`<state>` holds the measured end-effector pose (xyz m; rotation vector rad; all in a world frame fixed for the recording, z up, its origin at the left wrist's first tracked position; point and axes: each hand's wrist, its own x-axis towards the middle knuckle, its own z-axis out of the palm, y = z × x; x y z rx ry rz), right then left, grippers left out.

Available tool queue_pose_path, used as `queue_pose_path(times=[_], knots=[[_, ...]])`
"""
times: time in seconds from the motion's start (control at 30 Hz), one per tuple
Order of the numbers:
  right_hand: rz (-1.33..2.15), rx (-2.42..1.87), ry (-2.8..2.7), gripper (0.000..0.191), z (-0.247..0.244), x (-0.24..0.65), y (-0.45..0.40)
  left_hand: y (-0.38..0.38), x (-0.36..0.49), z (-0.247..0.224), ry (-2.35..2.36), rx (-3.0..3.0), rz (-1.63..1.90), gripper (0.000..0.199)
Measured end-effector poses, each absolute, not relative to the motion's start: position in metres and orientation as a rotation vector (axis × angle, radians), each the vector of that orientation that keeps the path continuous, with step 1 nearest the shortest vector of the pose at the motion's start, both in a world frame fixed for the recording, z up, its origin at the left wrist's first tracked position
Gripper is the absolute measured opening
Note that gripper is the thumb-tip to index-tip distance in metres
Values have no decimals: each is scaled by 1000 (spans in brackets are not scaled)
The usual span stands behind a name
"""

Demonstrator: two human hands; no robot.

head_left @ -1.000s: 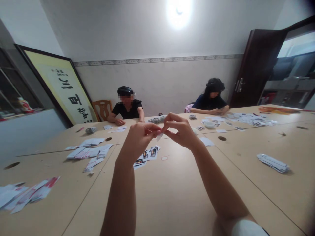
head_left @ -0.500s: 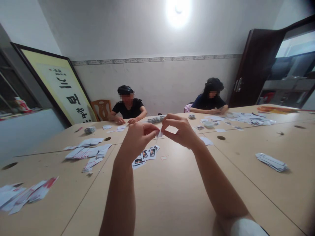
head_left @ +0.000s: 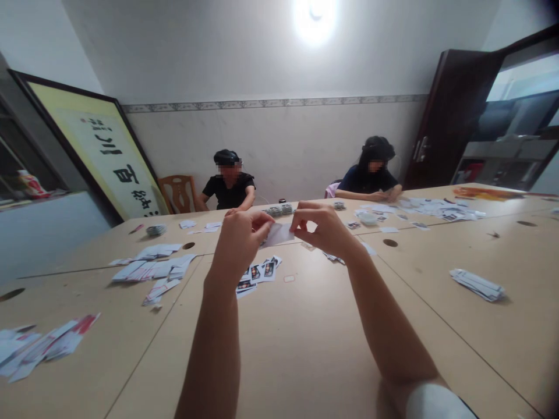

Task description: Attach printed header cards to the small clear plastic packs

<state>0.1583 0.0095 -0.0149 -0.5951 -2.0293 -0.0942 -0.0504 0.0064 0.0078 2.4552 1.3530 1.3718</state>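
Note:
A small, pale, thin sheet (head_left: pixel 279 234) is stretched between my two hands above the table. My left hand (head_left: pixel 241 237) pinches its left end between thumb and fingers. At the opposite end, my right hand (head_left: pixel 322 228) grips the edge with thumb and forefinger. Whether the sheet is paper or plastic I cannot tell. Below my left hand lie several printed picture cards (head_left: pixel 267 270), overlapping and partly hidden by the wrist. More cards (head_left: pixel 334 256) show beside my right wrist.
Across the table (head_left: pixel 297 349) sit two people, one at the left (head_left: pixel 229 189) and one at the right (head_left: pixel 370 179). White paper piles (head_left: pixel 152 269) lie to the left, a paper bundle (head_left: pixel 477 285) to the right. Stacked cards (head_left: pixel 279 209) stand beyond my hands.
My hands have moved slightly apart, and the sheet between them now shows its broad face instead of a narrow strip. The left person across the table has drawn one arm back.

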Motion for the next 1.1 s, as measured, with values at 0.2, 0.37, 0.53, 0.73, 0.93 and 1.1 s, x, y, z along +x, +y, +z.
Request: queue_pose_path(times=[0.2,0.37,0.53,0.73,0.93,1.1], knots=[[119,-621,-2051,12,-10,159,1,-4,-52,13,1312,2426,1327,20],[446,-746,-1794,33,-11,152,1,-14,-49,16,1266,2447,1334,19],[736,-760,-1724,36,-12,146,4,-14,-46,16,1213,2466,1421,17],[921,-715,-1666,30,-11,147,7,-14,-45,14,1157,2509,1479,14],[1127,-561,-1509,20,-10,141,6,-13,-43,11,1121,2416,1590,15],[1170,-502,-1395,18,-11,138,4,-15,-43,12,1034,2363,1582,12]])
